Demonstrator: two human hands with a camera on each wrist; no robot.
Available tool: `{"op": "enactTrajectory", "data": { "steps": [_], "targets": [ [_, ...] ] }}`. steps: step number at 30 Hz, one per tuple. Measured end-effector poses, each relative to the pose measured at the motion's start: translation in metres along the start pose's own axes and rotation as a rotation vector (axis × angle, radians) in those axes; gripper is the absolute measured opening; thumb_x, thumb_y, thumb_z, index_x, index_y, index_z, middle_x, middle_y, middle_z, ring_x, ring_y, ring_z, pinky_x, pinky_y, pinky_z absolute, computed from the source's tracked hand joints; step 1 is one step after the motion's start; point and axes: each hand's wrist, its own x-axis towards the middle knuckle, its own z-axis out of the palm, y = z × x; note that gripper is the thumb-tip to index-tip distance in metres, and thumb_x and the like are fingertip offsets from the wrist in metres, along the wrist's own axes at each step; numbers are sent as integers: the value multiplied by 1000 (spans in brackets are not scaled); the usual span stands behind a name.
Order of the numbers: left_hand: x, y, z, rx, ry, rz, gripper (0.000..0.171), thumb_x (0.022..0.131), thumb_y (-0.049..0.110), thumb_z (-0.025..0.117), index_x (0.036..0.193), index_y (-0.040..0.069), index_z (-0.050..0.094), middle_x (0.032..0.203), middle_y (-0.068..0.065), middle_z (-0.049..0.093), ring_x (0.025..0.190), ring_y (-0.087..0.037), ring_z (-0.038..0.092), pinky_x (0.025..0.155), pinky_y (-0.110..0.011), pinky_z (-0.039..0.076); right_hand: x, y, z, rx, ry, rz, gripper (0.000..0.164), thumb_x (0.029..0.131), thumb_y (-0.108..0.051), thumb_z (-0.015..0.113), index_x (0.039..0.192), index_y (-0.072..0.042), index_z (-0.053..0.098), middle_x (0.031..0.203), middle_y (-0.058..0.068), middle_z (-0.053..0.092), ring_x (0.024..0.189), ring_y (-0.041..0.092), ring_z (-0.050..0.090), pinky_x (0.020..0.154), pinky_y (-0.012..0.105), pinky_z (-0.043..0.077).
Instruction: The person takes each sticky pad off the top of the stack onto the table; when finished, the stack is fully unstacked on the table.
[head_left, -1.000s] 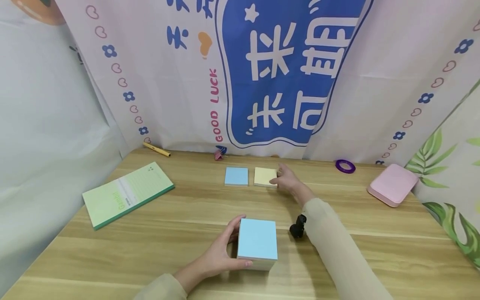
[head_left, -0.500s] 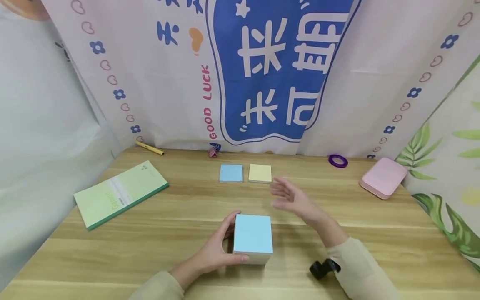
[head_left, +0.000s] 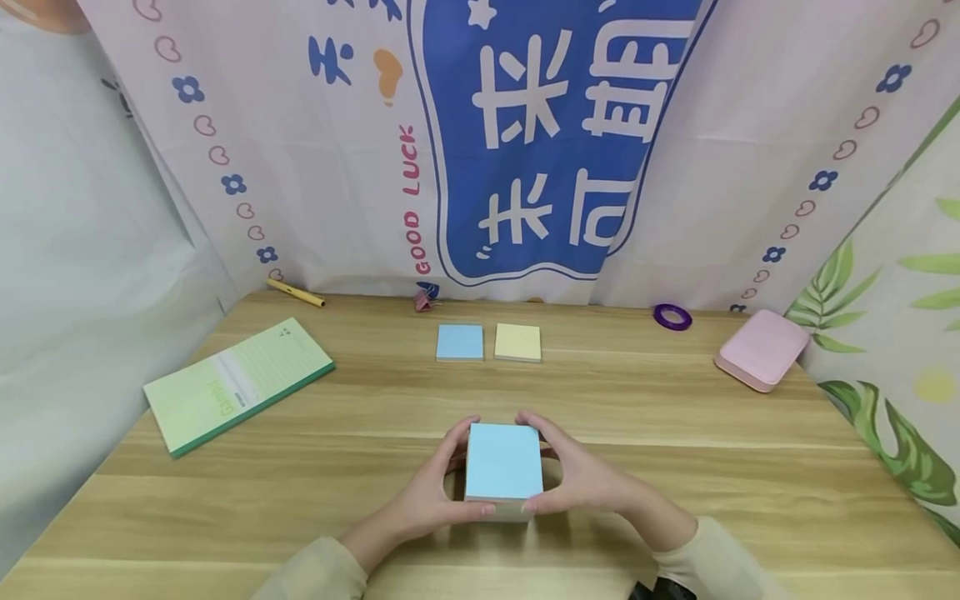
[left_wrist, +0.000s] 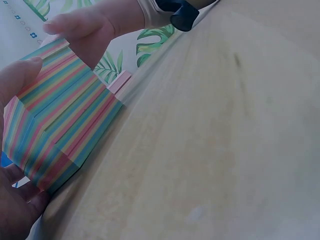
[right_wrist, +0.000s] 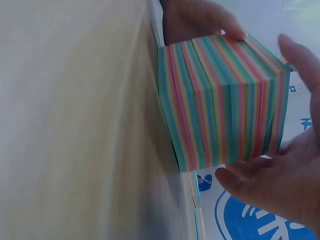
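Observation:
A tall square stack of sticky notes (head_left: 503, 463) stands near the front of the table, its top pad light blue. Striped sides in pink, yellow, green and blue show on the stack in the left wrist view (left_wrist: 62, 115) and the right wrist view (right_wrist: 220, 105). My left hand (head_left: 427, 493) grips its left side, thumb along the front, fingers behind. Around the right side curls my right hand (head_left: 585, 482), thumb at the front corner and fingers at the back. Farther off, a blue sticky pad (head_left: 460, 342) and a pale yellow pad (head_left: 517, 342) lie side by side.
A green notebook (head_left: 240, 385) lies at the left, with a yellow pen (head_left: 296, 292) behind it. Along the back are a pink binder clip (head_left: 424, 300) and a purple tape roll (head_left: 672, 317). A pink case (head_left: 762, 350) sits at the right edge. A printed curtain hangs behind.
My right hand has left the yellow pad, come back toward me and closed around the stack's right side. The left hand has kept its hold. The head view has shifted slightly.

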Motion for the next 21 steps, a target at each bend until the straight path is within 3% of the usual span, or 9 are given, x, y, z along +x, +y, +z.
{"op": "enactTrajectory", "data": {
  "steps": [8,13,16,21],
  "targets": [
    [0,0,0,-6,-3,-1,88,67,13,74,135,15,19,119,-9,40,108,-25,39,91,-48,28,-3,2,4,-68,22,17,91,64,-19,76,132,-11,18,126,6,31,113,23,34,92,40,31],
    [1,0,1,-8,-3,5,88,66,14,74,135,14,20,117,-9,41,107,-25,39,91,-47,28,-13,4,-4,-58,30,36,85,65,-19,75,130,-10,20,121,9,35,109,23,39,90,36,35],
    [1,0,1,-9,1,12,88,65,13,75,135,14,20,115,-9,42,107,-25,40,92,-48,28,-19,7,-13,48,36,31,83,67,-10,73,129,-8,18,114,17,41,101,27,46,84,36,40],
    [0,0,1,-10,6,12,89,65,14,75,135,13,20,114,-9,42,106,-25,40,92,-47,28,-25,13,-31,294,53,-53,83,68,11,64,129,0,10,106,30,44,92,34,51,75,39,45]
  ]
}}
